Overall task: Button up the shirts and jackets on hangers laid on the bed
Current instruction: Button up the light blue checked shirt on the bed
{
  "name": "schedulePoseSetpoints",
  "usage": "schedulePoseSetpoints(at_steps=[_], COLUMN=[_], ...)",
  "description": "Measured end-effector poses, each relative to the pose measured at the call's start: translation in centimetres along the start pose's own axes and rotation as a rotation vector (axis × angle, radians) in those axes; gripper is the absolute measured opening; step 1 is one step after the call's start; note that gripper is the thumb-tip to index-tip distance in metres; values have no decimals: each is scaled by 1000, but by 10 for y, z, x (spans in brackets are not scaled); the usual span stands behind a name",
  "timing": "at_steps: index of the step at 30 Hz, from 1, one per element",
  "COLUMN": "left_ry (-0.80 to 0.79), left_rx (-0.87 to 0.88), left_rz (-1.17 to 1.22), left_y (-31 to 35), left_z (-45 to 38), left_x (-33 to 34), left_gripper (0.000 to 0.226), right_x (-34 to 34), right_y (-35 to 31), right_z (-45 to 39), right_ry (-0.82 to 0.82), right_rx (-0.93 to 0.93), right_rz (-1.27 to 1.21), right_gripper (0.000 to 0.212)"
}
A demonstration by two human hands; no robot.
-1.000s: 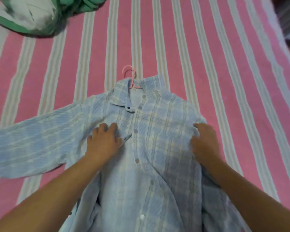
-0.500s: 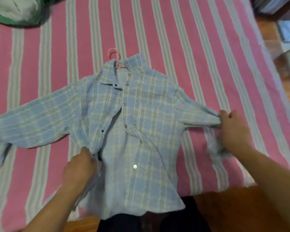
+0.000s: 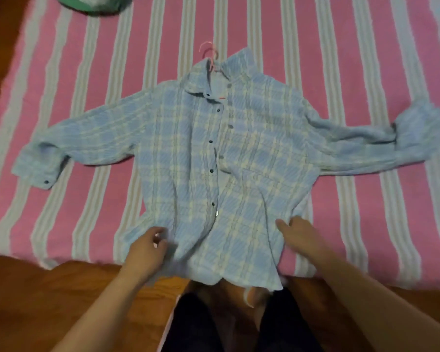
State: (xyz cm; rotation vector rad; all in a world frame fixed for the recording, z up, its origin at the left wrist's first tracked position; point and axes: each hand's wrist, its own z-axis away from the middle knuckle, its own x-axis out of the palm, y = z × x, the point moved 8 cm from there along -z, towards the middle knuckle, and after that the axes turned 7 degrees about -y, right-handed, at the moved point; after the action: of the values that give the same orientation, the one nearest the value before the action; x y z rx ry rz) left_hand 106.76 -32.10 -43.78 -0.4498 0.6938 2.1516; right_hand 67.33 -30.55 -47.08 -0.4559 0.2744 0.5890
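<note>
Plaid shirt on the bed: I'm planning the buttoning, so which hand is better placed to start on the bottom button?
Probably the left hand: it grips the plaid shirt hem on the button-strip side; the right hand rests farther off.

Single head cam, wide-angle, looks steeply down and forward from the near bed (image 3: 341, 47) edge. Close range: forearms enter from bottom corners, shirt (image 3: 239, 148) fills centre. Floor (image 3: 48, 288) visible near and left. No second view.

Person seen from own head camera. Left hand (image 3: 144, 252) and right hand (image 3: 301, 237) bare — no gloves, rings or watch visible. Both forearms bare to the frame edge, no sleeves in view. Dark trousers (image 3: 285, 326) at bottom centre (colour near black — fabric detail blurred).
</note>
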Motion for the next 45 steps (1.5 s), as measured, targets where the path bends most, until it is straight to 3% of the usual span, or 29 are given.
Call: schedulePoseSetpoints(at_steps=[2,4,8,11,14,17,20,23,26,29,31,33,35,39,42,44,45], left_ry=[70,39,71,47,36,1,-137,-328,-516,-550,-468,-326,-172,14,32,-13,-40], left_rx=[-21,-22,17,134,266,312,209,14,85,373,453,492,538,403,360,314,263], left_rz=[-283,-591,-660,-633,-531,-505,-676,-910,-1067,-842,-496,-323,-427,-596,-572,-321,-127], left_y=[-32,-60,-88,-85,-66,-85,-135,-167,-136,-52,-8,16,30,33,44,38,31], left_z=[10,14,-15,-50,-27,21,42,29,18,9,11,12,17,6,3,2,2], left_x=[-18,-27,-46,-50,-54,-43,-23,-7,15,42,66,90,114,134,125,108,94], left_gripper=[54,75,88,78,34,36,24,25,36,19,8,10,23,44,25,7,12], right_x=[47,72,95,99,82,51,41,35,30,80,122,143,143,126,95,72,63], right_y=[19,39,44,49,58,81,110,126,70,-23,-50,-47,-42,-32,-24,-19,-17], right_z=[14,17,32,34,60,118,152,134,79,42,35,31,33,27,37,56,67], right_ry=[-11,49,82,162,352,560,594,626,665,466,313,323,444,427,298,284,289], right_rx=[20,62,122,120,213,333,438,563,307,-14,5,28,6,31,94,93,74], right_rz=[-150,-232,-382,-364,-234,-115,9,83,223,297,231,184,151,185,46,-50,-75], right_gripper=[49,63,33,34,24,19,11,30,33,14,30,42,41,31,32,23,25])
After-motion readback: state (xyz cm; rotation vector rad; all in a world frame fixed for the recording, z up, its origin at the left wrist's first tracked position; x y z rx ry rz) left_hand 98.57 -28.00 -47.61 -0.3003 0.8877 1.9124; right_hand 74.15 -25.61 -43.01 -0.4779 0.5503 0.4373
